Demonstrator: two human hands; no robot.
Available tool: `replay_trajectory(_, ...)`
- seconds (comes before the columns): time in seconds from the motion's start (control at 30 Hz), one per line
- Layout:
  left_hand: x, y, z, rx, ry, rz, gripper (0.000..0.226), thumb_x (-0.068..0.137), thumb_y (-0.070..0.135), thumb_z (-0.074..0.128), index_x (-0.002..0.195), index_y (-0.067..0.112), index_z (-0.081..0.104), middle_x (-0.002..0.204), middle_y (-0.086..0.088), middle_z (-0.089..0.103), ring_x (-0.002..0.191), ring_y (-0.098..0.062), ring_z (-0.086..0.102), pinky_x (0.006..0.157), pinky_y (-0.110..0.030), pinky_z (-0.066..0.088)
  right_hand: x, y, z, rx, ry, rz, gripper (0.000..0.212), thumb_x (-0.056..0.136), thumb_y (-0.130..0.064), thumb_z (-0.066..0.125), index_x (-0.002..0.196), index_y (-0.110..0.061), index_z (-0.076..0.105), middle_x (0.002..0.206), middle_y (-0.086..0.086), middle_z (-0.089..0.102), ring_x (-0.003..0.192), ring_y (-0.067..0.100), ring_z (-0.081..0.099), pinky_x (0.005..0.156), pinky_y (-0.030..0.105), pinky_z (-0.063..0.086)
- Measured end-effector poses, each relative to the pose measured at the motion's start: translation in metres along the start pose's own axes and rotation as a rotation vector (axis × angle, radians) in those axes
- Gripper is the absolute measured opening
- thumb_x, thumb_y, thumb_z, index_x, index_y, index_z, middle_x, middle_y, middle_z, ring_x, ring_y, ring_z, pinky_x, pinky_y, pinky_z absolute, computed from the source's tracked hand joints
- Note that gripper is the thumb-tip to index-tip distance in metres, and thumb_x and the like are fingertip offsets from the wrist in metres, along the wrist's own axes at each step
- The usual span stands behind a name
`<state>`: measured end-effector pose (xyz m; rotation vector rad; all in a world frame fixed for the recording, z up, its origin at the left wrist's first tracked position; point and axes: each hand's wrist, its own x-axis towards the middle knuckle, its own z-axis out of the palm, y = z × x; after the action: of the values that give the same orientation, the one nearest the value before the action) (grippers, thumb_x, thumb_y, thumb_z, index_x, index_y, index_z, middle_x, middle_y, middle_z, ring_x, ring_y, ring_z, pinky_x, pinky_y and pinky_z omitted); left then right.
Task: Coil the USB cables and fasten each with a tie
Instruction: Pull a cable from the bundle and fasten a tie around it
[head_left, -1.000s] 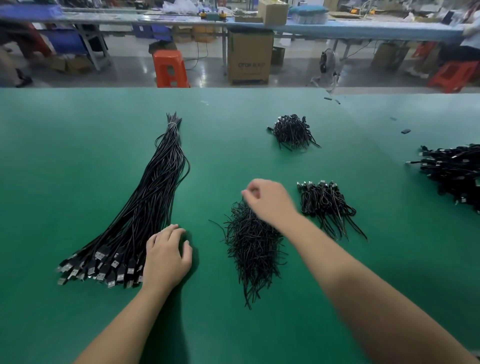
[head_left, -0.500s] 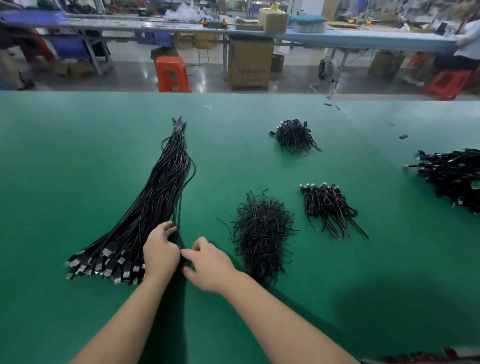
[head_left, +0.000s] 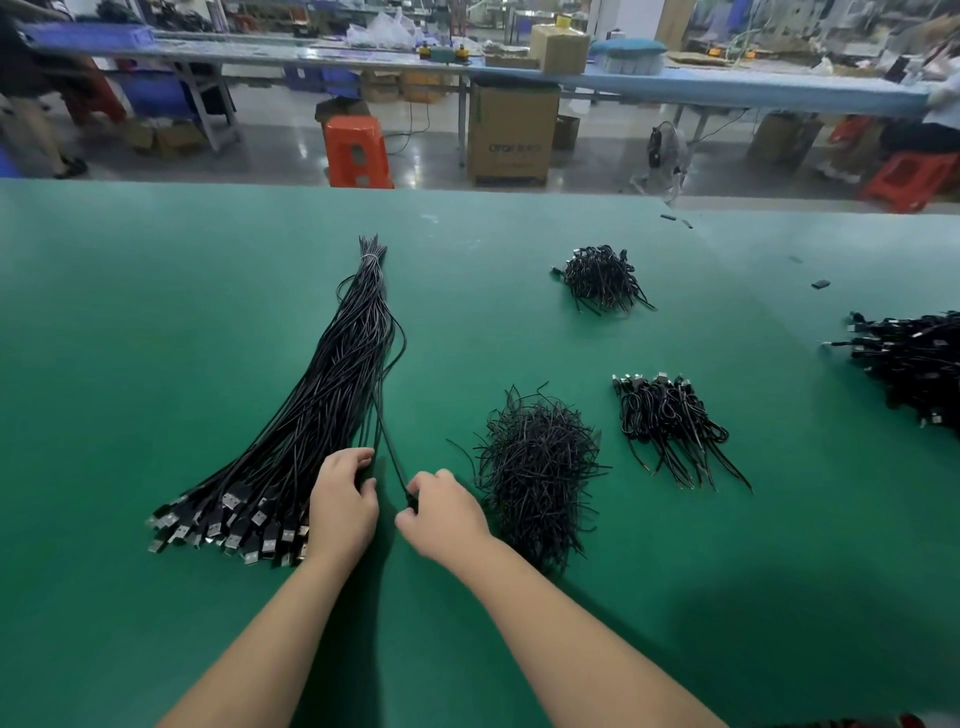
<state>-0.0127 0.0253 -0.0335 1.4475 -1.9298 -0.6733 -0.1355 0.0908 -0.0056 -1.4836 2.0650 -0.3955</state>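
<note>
Black tie pile (head_left: 537, 470) sits just beside right hand (head_left: 441, 512) — coiled cables (head_left: 670, 423) beyond.

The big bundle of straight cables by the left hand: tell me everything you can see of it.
The bundle of straight cables is a long sheaf of thin black leads lying flat on the green table. Its far end is pinched together by a pale tie; the near end fans out into many black USB plugs with silver tips. The left hand rests on its near right edge, fingers curled over a few strands. The right hand pinches one cable drawn out of the sheaf.
</note>
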Motion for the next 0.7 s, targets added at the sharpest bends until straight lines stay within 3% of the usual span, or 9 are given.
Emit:
replay_trajectory(0.17,-0.001,0.0,0.002,0.009,-0.02,0.032,0.038,0.087,-0.012,0.056,0.121,0.002,0.064,0.123,-0.011,0.057,0.115,-0.027,0.056,0.105,-0.029,0.039,-0.018,0.004,-0.021,-0.077,-0.08,-0.06,0.034,0.089,-0.033,0.058,0.122,-0.024,0.064,0.119,0.002,0.053,0.099,0.026,0.061,0.084,0.034,0.05)
replay_trajectory(0.3,-0.002,0.001,0.002,-0.013,-0.073,0.028,0.053,0.091,-0.012,0.052,0.138,0.009,0.057,0.136,-0.015,0.048,0.125,-0.028,0.051,0.11,-0.035,0.038,-0.042,0.002,-0.054,-0.193,-0.176,-0.191,0.032,0.085,-0.025,0.059,0.115,-0.022,0.071,0.109,-0.001,0.071,0.096,0.023,0.064,0.087,0.035,0.056)
replay_trajectory(0.47,-0.005,-0.001,0.005,0.065,-0.127,0.077,0.05,0.095,-0.008,0.049,0.138,0.016,0.059,0.146,-0.017,0.039,0.13,-0.029,0.047,0.104,-0.031,0.037,-0.074,-0.003,-0.091,-0.194,-0.277,-0.337,0.033,0.084,-0.02,0.057,0.113,-0.021,0.073,0.091,-0.003,0.074,0.053,0.004,0.057,0.068,0.027,0.055)
replay_trajectory(0.53,-0.005,-0.002,0.008,0.108,-0.166,0.083,0.036,0.097,0.001,0.054,0.129,0.012,0.066,0.149,-0.018,0.036,0.132,-0.031,0.044,0.106,-0.035,0.037,-0.079,-0.003,-0.102,-0.165,-0.218,-0.377,0.033,0.085,-0.019,0.056,0.113,-0.02,0.073,0.091,-0.003,0.074,0.058,0.006,0.058,0.069,0.026,0.055)
replay_trajectory(0.6,-0.006,0.0,0.011,0.179,-0.156,0.097,0.024,0.096,0.01,0.06,0.118,0.009,0.071,0.148,-0.022,0.039,0.134,-0.037,0.041,0.113,-0.044,0.035,-0.077,0.003,-0.113,-0.056,-0.106,-0.353,0.031,0.088,-0.02,0.057,0.114,-0.021,0.073,0.085,-0.01,0.07,0.058,-0.001,0.057,0.061,0.013,0.048)
replay_trajectory(0.67,-0.007,0.004,0.014,0.283,-0.079,0.231,0.017,0.093,0.012,0.067,0.105,0.004,0.075,0.14,-0.025,0.053,0.132,-0.042,0.046,0.114,-0.052,0.034,-0.071,0.014,-0.126,0.17,0.005,-0.27,0.024,0.09,-0.018,0.063,0.111,-0.022,0.074,0.073,-0.014,0.063,0.051,-0.004,0.052,0.056,0.009,0.045)
replay_trajectory(0.7,-0.007,0.01,0.014,0.322,-0.057,0.301,0.016,0.093,0.012,0.067,0.102,0.002,0.075,0.134,-0.023,0.059,0.129,-0.041,0.05,0.114,-0.052,0.035,-0.069,0.019,-0.133,0.321,0.048,-0.222,0.02,0.091,-0.017,0.065,0.108,-0.022,0.074,0.071,-0.012,0.064,0.053,-0.002,0.054,0.059,0.013,0.05)
